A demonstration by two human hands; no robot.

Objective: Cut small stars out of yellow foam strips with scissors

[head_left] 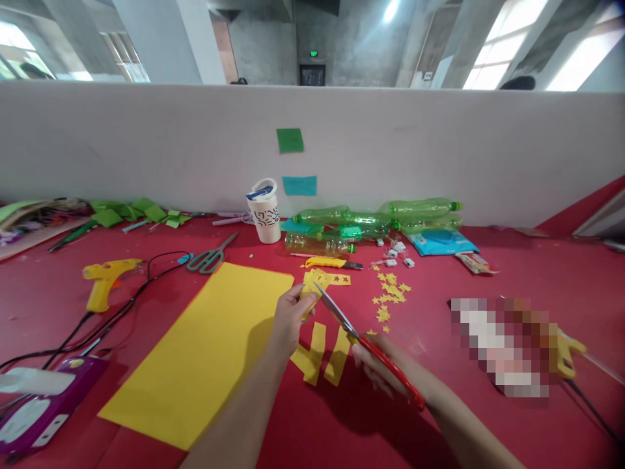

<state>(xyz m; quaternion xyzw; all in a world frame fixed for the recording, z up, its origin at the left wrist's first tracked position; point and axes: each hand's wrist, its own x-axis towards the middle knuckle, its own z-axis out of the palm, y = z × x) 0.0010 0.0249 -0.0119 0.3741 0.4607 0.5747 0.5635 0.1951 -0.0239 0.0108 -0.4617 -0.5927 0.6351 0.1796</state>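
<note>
My left hand (293, 314) pinches a small piece of yellow paper (311, 290) between thumb and fingers. In my right hand (378, 365) is a pair of red-handled scissors (344, 320), the silver blades pointing up and left to the edge of that paper. My right fingers are partly hidden behind the red handle. Just beyond my left hand lies a yellow strip with star-shaped holes (340, 280). Plain yellow strips (336, 358) rest on the red table between my hands. Small yellow stars (390, 290) are scattered to the right.
A large yellow sheet (205, 352) lies left. Around it are green-handled scissors (208, 259), a yellow glue gun (105, 280) with black cables and a purple power strip (49, 407). A yellow cutter (327, 262), white cup (265, 215) and green bottles (361, 225) stand or lie behind.
</note>
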